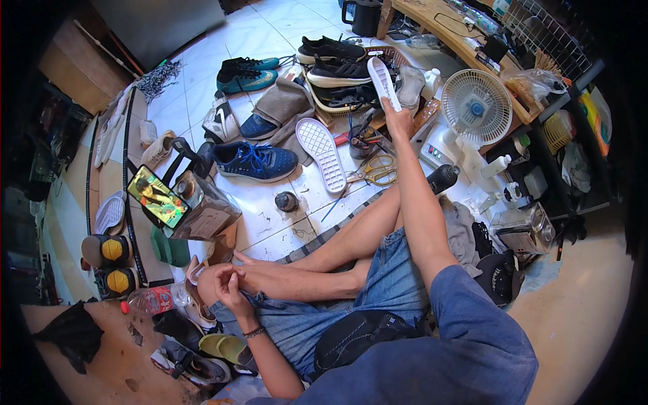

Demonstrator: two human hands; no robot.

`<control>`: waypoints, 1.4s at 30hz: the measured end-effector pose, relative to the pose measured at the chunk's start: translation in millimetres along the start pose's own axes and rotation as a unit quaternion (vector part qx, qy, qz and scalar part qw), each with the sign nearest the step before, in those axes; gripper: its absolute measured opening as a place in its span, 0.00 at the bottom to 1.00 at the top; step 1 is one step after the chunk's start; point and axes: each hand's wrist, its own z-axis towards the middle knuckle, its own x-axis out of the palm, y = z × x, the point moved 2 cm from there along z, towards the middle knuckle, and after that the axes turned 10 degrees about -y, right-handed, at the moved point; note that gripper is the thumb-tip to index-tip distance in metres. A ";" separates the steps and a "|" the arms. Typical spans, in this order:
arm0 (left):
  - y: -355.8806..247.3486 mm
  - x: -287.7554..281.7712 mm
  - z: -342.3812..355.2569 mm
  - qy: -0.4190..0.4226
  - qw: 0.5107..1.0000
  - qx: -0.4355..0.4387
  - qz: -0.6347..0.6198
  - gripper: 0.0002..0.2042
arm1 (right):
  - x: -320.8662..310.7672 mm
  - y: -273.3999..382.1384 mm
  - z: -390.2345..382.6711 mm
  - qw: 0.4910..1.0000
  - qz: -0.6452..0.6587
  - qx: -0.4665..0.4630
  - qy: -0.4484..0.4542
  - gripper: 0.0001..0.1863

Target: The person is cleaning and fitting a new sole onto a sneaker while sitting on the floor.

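A bare white shoe sole [382, 79], long and narrow with a rounded free end, shows a shadowed inner face edged by a pale rim. Gripped near its lower end in the right hand [397, 123], it slants away and slightly left over the tiled floor [260, 226].

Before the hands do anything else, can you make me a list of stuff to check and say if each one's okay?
1. White sole held in the right hand: ok.
2. Left hand free: ok, nothing seen in it.
3. Second sole in plain sight: ok, lying on the floor.
4. Scissors put away: not ok, lying out beside the second sole.
5. Fan switched off: cannot tell from a still picture.
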 end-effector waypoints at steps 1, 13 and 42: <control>-0.9 2.6 0.4 0.008 1.000 0.005 0.005 0.07 | -6.5 -1.0 6.6 1.000 -0.002 -0.010 -0.007 0.43; -37.1 57.6 -20.1 0.070 0.994 -0.086 -0.005 0.25 | -142.3 -7.3 -109.3 0.818 0.434 0.093 0.365 0.40; -24.8 -6.3 -49.9 0.093 0.902 -0.322 -0.273 0.43 | -153.9 -15.4 -293.3 0.384 0.663 0.346 0.542 0.31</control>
